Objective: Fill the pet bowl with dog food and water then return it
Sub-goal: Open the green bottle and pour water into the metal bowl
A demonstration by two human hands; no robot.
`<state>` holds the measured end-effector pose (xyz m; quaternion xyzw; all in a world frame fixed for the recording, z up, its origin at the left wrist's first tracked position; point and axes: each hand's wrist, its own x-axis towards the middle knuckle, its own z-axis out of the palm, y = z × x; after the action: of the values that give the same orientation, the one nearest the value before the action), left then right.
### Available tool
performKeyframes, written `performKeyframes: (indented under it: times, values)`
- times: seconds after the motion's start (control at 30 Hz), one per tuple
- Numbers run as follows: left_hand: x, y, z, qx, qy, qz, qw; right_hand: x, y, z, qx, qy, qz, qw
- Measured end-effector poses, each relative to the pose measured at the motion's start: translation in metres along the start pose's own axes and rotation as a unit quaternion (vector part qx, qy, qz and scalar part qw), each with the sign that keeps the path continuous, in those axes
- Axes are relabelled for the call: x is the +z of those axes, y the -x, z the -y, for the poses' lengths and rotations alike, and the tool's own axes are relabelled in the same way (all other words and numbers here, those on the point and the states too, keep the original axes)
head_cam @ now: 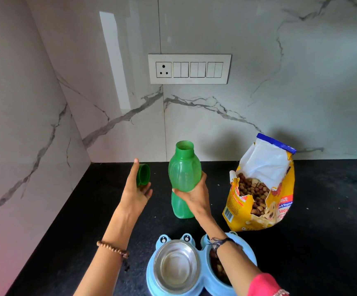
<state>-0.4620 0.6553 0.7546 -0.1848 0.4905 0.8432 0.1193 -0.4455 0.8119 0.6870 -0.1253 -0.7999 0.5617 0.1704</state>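
A green plastic bottle (184, 171) stands upright on the black counter with its mouth uncapped. My right hand (194, 195) grips it around the waist. To its left, my left hand (136, 189) holds the green cap (143, 175) with its hollow side facing right. Near the front edge sits the blue double pet bowl (152, 272). Its left steel dish (176, 265) holds clear water. The right dish (218, 268) holds brown kibble and is partly hidden by my right forearm. An opened yellow dog food bag (261, 189) stands to the right, kibble showing inside.
The black counter (323, 231) runs back to a marble wall and a side wall on the left. A white switch panel (189, 69) is mounted on the back wall above the bottle.
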Motion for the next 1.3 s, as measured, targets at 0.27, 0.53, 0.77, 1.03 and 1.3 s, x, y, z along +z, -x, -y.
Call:
performKeyframes:
  times: [0.27,0.53,0.77,1.03,1.3]
  values:
    - [-0.015,0.007,0.008,-0.055,-0.010,-0.005,0.998,-0.008,0.020,0.039,-0.051,0.004,-0.036,0.998]
    - [-0.019,0.026,0.017,-0.066,-0.044,0.016,0.997,-0.036,0.053,0.086,-0.072,0.022,-0.076,0.994]
    - [-0.027,0.058,0.036,-0.032,-0.059,-0.002,0.998,-0.069,0.112,0.103,-0.063,0.037,-0.067,0.995]
    - [-0.035,0.115,0.064,-0.026,-0.075,0.007,0.997,-0.109,0.190,0.098,-0.010,0.123,-0.013,0.992]
    - [-0.067,0.150,0.089,-0.008,-0.061,-0.033,0.998,-0.126,0.242,0.069,0.027,0.228,0.043,0.972]
